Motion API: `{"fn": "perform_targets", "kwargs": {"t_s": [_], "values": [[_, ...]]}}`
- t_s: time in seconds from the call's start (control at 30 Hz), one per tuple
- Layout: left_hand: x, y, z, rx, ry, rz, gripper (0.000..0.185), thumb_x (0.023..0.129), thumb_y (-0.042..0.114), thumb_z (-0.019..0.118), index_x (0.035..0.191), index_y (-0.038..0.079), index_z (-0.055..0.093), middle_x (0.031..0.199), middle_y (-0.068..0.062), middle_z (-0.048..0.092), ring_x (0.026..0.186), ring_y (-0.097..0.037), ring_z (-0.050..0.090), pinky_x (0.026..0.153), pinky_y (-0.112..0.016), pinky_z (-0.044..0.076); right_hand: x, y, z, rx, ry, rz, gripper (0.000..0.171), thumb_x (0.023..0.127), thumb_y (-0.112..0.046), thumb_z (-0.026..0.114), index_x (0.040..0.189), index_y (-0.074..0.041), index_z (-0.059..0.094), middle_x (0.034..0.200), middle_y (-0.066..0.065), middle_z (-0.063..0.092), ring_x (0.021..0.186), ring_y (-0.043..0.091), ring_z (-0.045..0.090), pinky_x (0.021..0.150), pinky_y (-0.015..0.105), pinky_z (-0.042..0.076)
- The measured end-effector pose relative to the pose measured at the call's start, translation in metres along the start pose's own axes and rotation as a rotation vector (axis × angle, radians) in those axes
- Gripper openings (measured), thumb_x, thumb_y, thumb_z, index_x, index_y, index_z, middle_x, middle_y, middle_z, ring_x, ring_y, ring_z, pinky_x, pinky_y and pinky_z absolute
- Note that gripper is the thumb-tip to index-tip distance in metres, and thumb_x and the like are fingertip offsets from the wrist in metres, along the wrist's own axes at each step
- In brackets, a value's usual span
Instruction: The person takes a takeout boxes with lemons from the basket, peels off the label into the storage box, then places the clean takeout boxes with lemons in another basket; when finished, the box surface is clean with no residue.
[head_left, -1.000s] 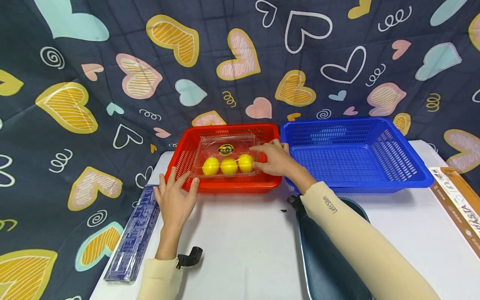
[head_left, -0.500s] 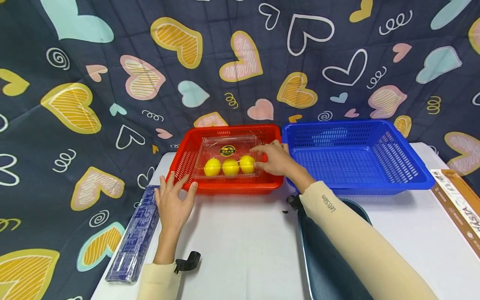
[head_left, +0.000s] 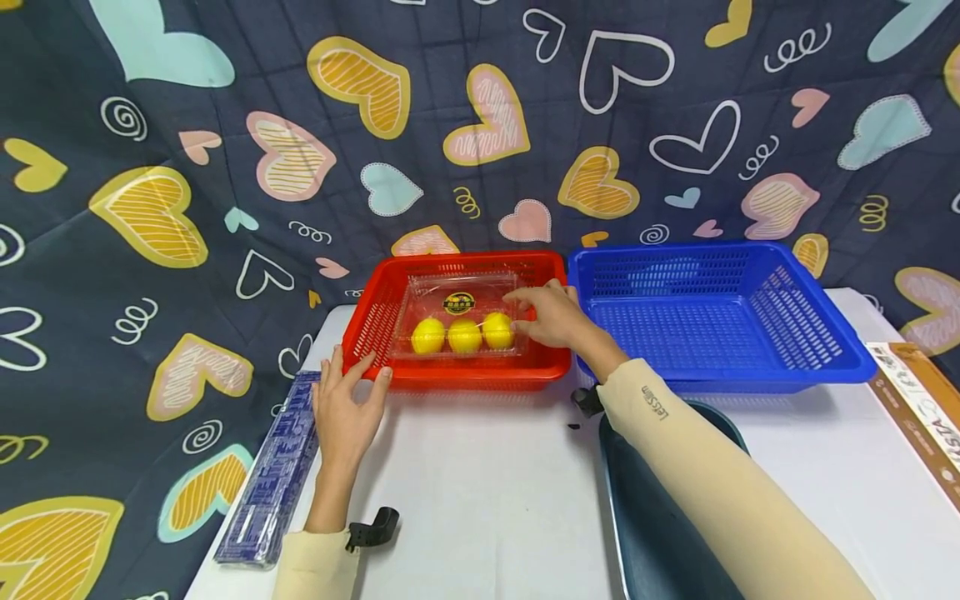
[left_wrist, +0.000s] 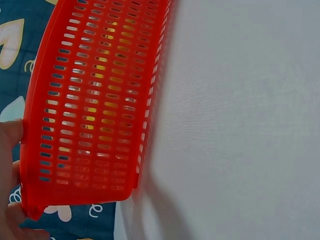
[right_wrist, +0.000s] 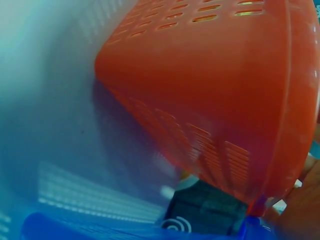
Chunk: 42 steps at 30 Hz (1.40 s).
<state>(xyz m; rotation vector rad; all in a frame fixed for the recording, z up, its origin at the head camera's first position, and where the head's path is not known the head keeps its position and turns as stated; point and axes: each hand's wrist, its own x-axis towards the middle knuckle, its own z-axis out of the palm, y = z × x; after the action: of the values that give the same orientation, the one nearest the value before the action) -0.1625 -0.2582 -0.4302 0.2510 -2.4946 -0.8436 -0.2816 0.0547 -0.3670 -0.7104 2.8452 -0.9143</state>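
Observation:
A red basket [head_left: 465, 377] stands at the back of the white table. In it lies a clear plastic box [head_left: 450, 293] with three yellow lemons [head_left: 464, 335] inside. My right hand [head_left: 551, 317] reaches over the basket's right side and grips the right end of the box between fingers and thumb. My left hand [head_left: 345, 404] lies flat on the table. Its straight fingertips [head_left: 381, 375] touch the basket's front left corner. In the left wrist view the basket's slotted wall [left_wrist: 95, 100] fills the left half, with fingers [left_wrist: 10, 137] at its edge. The right wrist view is blurred on the basket's corner [right_wrist: 210, 90].
A blue basket [head_left: 787, 371] stands against the red one's right side. Under my right forearm is a dark teal tray [head_left: 660, 508]. A blue packet [head_left: 273, 475] lies along the table's left edge, a black clip [head_left: 372, 529] near my left wrist, and a brown carton [head_left: 918, 408] at far right.
Only the head view has drifted slightly. Both hands, the box and the basket stay where they were.

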Motion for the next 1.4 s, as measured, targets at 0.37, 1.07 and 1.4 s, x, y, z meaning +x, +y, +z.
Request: {"fn": "perform_targets", "kwargs": {"t_s": [0.37,1.07,1.4], "values": [[-0.001,0.001,-0.001,-0.012,-0.005,-0.016,0.045,0.095,0.04,0.067,0.133,0.017,0.069,0.164,-0.017,0.035,0.154,-0.048,0.024,0.123,-0.07,0.011,0.007,-0.006,0.003,0.055,-0.026,-0.002,0.05,0.093,-0.018,0.074,0.141,-0.013,0.061,0.125,0.015,0.07,0.118,0.032,0.048,0.102,0.052,0.032],[-0.001,0.0,0.0,-0.017,-0.013,-0.028,0.045,0.095,0.042,0.067,0.134,0.018,0.069,0.165,-0.016,0.035,0.153,-0.047,0.027,0.122,-0.071,0.01,0.025,-0.01,-0.01,0.119,-0.16,-0.006,0.048,0.096,-0.02,0.07,0.141,-0.007,0.059,0.121,0.016,0.069,0.111,0.032,0.064,0.098,0.045,0.055],[0.0,0.002,-0.001,-0.014,-0.016,-0.018,0.044,0.095,0.042,0.067,0.133,0.019,0.07,0.165,-0.015,0.035,0.153,-0.048,0.028,0.121,-0.073,0.011,0.038,-0.001,-0.015,0.243,-0.135,0.05,0.044,0.096,-0.016,0.069,0.138,-0.005,0.06,0.135,0.019,0.062,0.124,0.036,0.057,0.102,0.048,0.053]]}}
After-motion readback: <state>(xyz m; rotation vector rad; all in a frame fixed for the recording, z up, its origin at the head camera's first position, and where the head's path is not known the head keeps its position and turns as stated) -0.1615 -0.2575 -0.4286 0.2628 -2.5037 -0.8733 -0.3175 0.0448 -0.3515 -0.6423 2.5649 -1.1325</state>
